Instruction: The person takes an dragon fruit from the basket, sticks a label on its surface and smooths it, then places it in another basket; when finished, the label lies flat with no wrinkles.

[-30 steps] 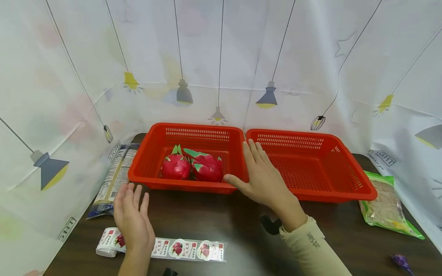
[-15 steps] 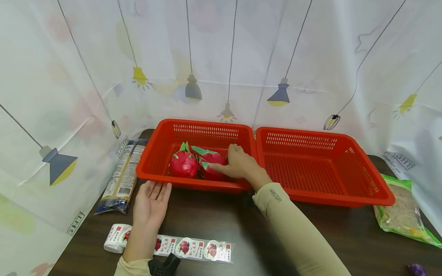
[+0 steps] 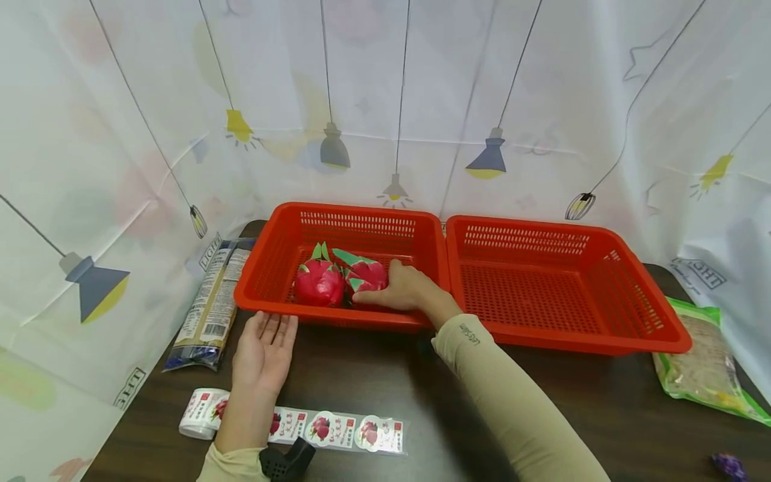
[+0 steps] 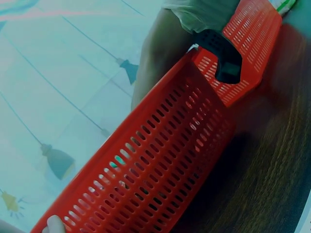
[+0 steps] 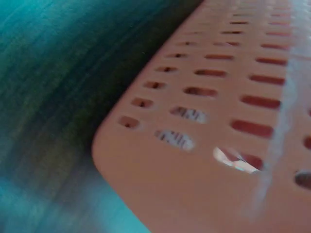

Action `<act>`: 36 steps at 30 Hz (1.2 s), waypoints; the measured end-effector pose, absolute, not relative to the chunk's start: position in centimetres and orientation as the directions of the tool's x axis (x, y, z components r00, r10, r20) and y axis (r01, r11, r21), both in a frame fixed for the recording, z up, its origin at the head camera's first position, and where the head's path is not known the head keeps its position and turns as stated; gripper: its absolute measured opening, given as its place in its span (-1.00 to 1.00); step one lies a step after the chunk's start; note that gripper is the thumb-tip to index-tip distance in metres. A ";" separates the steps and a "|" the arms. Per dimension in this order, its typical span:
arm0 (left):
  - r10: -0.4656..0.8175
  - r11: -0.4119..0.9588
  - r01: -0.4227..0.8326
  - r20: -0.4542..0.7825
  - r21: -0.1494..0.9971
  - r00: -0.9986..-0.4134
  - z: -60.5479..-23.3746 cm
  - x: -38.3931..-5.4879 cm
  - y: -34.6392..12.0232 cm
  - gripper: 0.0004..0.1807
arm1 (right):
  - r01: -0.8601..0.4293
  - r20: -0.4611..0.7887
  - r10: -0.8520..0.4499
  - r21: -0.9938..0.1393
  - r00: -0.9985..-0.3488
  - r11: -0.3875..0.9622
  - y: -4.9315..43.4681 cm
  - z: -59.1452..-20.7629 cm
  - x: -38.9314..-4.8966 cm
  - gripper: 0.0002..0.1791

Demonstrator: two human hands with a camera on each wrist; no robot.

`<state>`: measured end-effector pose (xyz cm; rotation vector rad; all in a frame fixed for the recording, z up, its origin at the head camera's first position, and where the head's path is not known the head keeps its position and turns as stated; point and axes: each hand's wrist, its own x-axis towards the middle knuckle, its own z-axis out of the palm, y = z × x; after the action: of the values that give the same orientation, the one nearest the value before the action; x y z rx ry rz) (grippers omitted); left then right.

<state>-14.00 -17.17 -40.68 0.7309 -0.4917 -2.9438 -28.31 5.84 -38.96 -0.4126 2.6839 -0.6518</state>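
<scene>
Two dragon fruits with green leaf tips lie in the left red basket (image 3: 337, 314). My right hand (image 3: 406, 288) reaches over the front rim and grips the right-hand dragon fruit (image 3: 366, 273), its thumb along the front and fingers on the right side. Beside it sits the other dragon fruit (image 3: 319, 284), untouched. Palm up, my left hand (image 3: 265, 355) holds its fingertips at the same basket's front rim; one fingertip (image 4: 55, 224) shows there in the left wrist view. Only the slotted basket wall (image 5: 160, 189) and dark table appear in the right wrist view.
A second red basket (image 3: 578, 341) stands right of the first, with nothing in it. Below my left hand lies a roll of stickers (image 3: 199, 415) with its strip (image 3: 340, 428) pulled out. Packets flank the baskets: a long one (image 3: 207, 314) left, a green-edged one (image 3: 701, 368) right.
My right hand has come down leftward from between the baskets onto the right-hand dragon fruit. The left hand has moved up to the basket's front rim. The head view has shifted.
</scene>
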 end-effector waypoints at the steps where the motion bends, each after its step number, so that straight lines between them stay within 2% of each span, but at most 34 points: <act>1: -0.145 -0.946 -0.009 -0.448 0.324 -0.882 -40.7 -14.0 -17.1 -0.59 | -0.195 -0.258 -0.356 -0.492 -0.898 0.849 5.8 -39.1 -28.3 0.01; 21: -0.180 -0.947 0.024 -0.468 0.321 -0.865 -41.1 -14.3 -16.9 -0.52 | -0.190 -0.219 -0.370 -0.568 -0.903 0.801 5.5 -39.4 -28.5 0.02; 32: -0.188 -0.945 0.030 -0.465 0.327 -0.865 -41.1 -14.4 -16.6 -0.39 | -0.190 -0.171 -0.329 -0.542 -0.929 0.818 6.2 -38.7 -28.3 0.00; 36: -0.188 -0.950 0.037 -0.472 0.310 -0.861 -41.2 -14.4 -16.7 -0.41 | -0.206 -0.148 -0.321 -0.511 -0.935 0.834 6.3 -38.0 -28.2 -0.03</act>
<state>-14.39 -16.66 -41.16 0.7778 -0.4442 -2.8881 -28.24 6.27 -37.96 -0.4059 2.7871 -0.7395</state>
